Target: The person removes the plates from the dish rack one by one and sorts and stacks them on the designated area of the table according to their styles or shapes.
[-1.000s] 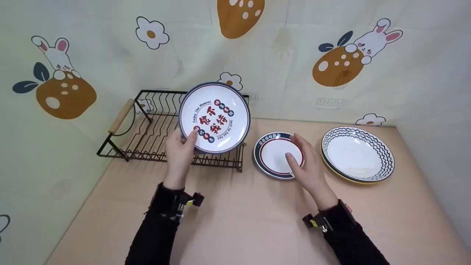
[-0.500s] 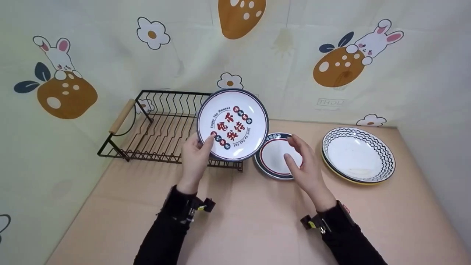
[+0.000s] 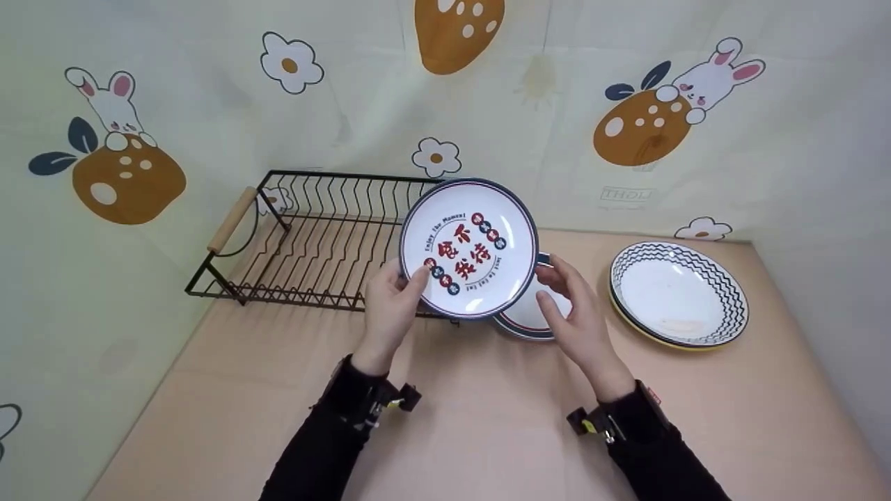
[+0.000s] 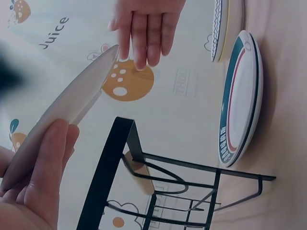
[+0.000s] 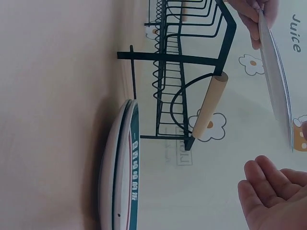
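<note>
Plate (image 3: 468, 248) in your left hand (image 3: 391, 306), pinched at its rim, has travelled right from over the rack (image 3: 317, 240) and now hangs above the small plate (image 3: 532, 319). Your right hand (image 3: 574, 313), fingers relaxed and holding nothing, waits just beside it, ready to receive.

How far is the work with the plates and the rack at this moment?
Nothing looks finished: the black dish rack holds no plate. In hand: the left hand grips the white plate with red characters in the air, and the open right hand is just beside its rim. Left on the table: the small red-ringed plate and the zigzag plate.
</note>
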